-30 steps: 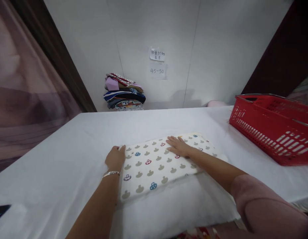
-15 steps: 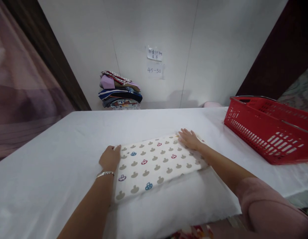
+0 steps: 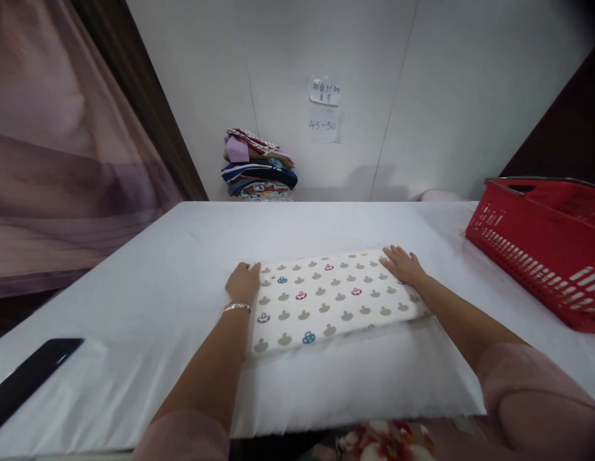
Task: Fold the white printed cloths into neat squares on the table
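A white cloth with a print of beige, red and blue mushrooms [image 3: 321,298] lies folded on the white table cover, longer from side to side than from front to back. At its far left corner my left hand [image 3: 243,283] is closed, the fingers curled over the edge of the cloth. My right hand [image 3: 403,264] rests flat near the far right corner, palm down with the fingers spread. A plain white layer [image 3: 359,378] stretches out on the near side of the printed part, down to the table's front edge.
A red plastic basket [image 3: 532,256] with metal handles stands at the right. Folded fabrics form a stack [image 3: 259,168] at the far edge, against the wall. A dark flat object [image 3: 31,378] lies at the near left. Paper notes [image 3: 325,109] hang on the wall.
The view has turned left, so everything sits further right and the dark flat object now shows. My right hand has slid slightly rightward on the cloth; my left hand keeps its corner.
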Tool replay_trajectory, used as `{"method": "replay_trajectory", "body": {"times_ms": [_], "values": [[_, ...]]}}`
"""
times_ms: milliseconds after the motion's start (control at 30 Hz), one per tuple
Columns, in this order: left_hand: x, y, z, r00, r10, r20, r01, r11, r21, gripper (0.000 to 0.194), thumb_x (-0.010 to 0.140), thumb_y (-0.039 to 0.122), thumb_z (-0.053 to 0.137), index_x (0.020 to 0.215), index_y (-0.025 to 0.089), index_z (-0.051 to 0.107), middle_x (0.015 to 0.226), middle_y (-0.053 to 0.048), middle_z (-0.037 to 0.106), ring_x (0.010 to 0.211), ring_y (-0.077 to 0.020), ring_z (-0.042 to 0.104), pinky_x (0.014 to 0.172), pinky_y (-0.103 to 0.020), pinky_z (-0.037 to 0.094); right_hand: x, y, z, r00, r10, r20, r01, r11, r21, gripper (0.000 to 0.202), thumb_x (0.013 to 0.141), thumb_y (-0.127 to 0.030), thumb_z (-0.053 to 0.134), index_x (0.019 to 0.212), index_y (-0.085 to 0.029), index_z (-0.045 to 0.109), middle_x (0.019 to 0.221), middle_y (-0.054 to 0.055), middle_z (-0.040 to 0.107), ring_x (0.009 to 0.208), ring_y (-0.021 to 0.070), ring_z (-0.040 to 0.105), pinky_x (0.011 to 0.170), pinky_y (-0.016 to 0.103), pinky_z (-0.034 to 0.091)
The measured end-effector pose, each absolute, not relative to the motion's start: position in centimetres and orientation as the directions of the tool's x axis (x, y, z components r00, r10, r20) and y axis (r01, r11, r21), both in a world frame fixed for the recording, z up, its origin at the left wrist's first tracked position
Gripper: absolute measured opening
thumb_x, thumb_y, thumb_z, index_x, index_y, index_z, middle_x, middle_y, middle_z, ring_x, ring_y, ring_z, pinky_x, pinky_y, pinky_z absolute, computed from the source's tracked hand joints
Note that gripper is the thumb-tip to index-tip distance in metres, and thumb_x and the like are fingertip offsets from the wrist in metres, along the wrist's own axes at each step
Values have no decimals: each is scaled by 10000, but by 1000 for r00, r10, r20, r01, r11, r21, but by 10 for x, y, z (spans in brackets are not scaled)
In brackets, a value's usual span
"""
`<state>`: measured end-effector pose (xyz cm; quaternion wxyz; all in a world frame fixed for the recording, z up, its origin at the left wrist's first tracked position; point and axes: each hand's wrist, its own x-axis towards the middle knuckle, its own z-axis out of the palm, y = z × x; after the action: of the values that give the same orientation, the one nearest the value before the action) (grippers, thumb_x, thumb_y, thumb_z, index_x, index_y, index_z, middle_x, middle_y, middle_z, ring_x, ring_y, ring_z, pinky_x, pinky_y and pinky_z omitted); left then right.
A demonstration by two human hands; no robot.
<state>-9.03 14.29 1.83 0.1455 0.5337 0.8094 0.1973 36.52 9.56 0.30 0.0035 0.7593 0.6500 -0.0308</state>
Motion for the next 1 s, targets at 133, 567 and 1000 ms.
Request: {"method": "replay_trajectory", "body": {"times_ms": [133,567,1000], "values": [[-90,141,19,-382,924,-24,802,344,487,428,854,500,422,1101,193,589,1087,-136,656,1031,-312,590,838,-406,437,358,92,4,169,984,-60,984,-172,-39,624,917,-551,199,1439,-232,320,1540,83,222,1416,273,154,1098,560,174],[-99,134,28,-247,964,-98,831,263,491,528,878,566,332,1042,150,612,1112,-169,646,1027,-285,602,813,-341,433,321,54,0,15,998,-60,993,-22,-118,624,917,-553,204,1431,-227,341,1539,82,225,1412,278,167,1099,557,177],[-116,68,39,-186,968,-171,818,249,519,475,809,552,490,991,133,620,1069,-145,671,941,-257,638,719,-291,440,215,20,10,-283,955,-85,946,263,-188,654,914,-585,205,1452,-226,306,1555,73,156,1428,252,100,1129,507,97]]}}
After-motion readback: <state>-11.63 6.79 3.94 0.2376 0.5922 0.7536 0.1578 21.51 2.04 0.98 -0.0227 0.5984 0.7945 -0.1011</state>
